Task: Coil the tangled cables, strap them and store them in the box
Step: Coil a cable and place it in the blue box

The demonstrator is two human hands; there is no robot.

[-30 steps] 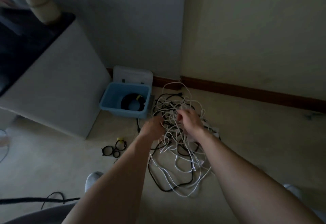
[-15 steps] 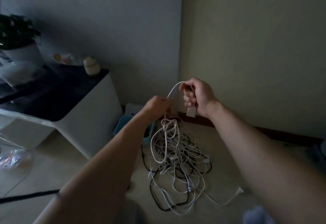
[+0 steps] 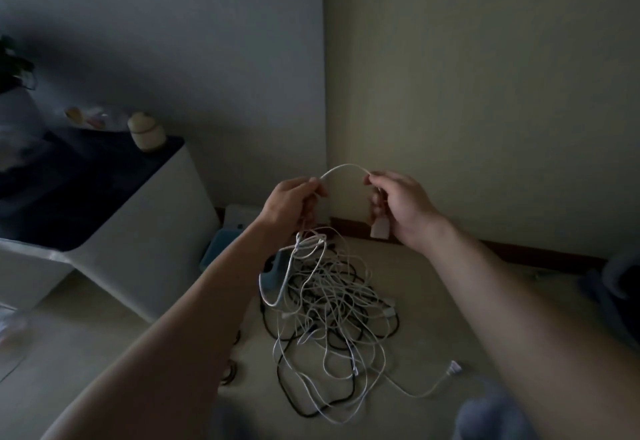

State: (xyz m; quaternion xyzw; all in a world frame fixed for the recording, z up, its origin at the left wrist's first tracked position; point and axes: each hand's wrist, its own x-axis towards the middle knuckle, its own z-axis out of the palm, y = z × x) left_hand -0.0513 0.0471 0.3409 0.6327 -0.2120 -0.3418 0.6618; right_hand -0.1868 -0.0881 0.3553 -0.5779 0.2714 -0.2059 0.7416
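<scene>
- Holding one white cable up as a short arch, well above the floor, with the rest dropping from the left grip into the tangle below
- Pinching one end of that arch in the left hand, fingers curled round the strand; gripping the other end in the right hand, with a pale plug hanging just under the palm
- Judged as freeing this cable ahead of coiling; not one loop formed yet
- Risk of cinching knots by pulling up hard: likely to lift the whole heap, with white strands threaded through black cables at many crossings
- Risk of snagging the loose plug end lying at the heap's right edge, then jerking it free
- Risk of losing the left pinch: thin strand, with the hanging length pulling down
- Risk of dragging strands against the blue box, just behind the heap and partly hidden by the left forearm, and shifting it
- Impossible in this dim light to trace the held cable through the heap; safer to feed slack slowly than to yank
- Further out, only a white cabinet to the left with a small jar on top, well apart from the work
</scene>
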